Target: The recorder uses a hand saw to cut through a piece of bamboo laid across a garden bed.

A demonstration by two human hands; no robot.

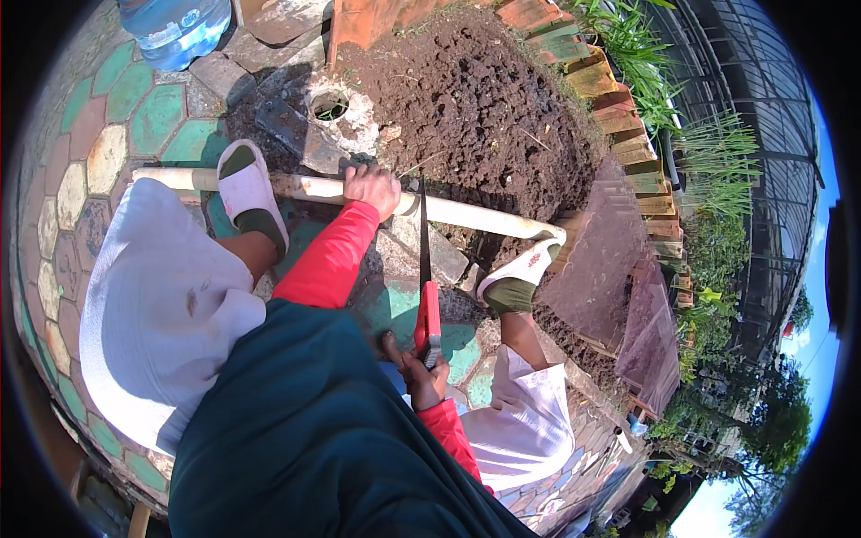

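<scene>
A long off-white pipe (475,214) lies across the ground in front of me. Both my feet, in pale slippers, press on it, one near each end. My left hand (372,191) is wrapped over the pipe between the feet. Just right of that hand, the thin dark blade of a handsaw (426,323) crosses the pipe. The saw's red handle points back toward me, with my right hand (423,381) closed around it. How deep the blade sits in the pipe cannot be made out.
Hexagonal green, cream and brown pavers (154,121) cover the ground. Beyond the pipe is a bed of dark soil (484,99) edged with upright bricks (619,112). A stone block with a round hole (354,121) stands near my left hand. A large blue water bottle (175,27) is at far left.
</scene>
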